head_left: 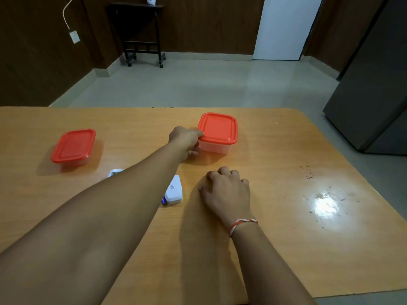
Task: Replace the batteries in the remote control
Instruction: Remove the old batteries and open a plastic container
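Observation:
My left hand (186,139) reaches across the table and grips the near left side of a clear square container with a red lid (218,128). A second red-lidded container (73,145) stands at the left. A white remote control (174,191) lies face down beside my left forearm, with a blue battery end (163,200) showing at its near end. A small white piece (115,172) peeks out from behind the forearm. My right hand (228,190) rests knuckles up on the table right of the remote, fingers curled, holding nothing that I can see.
The wooden table (286,150) has a bright light reflection and dark specks at the right. Beyond its far edge are a grey floor, a dark side table on wheels (143,34) and a grey cabinet (374,84) at the right.

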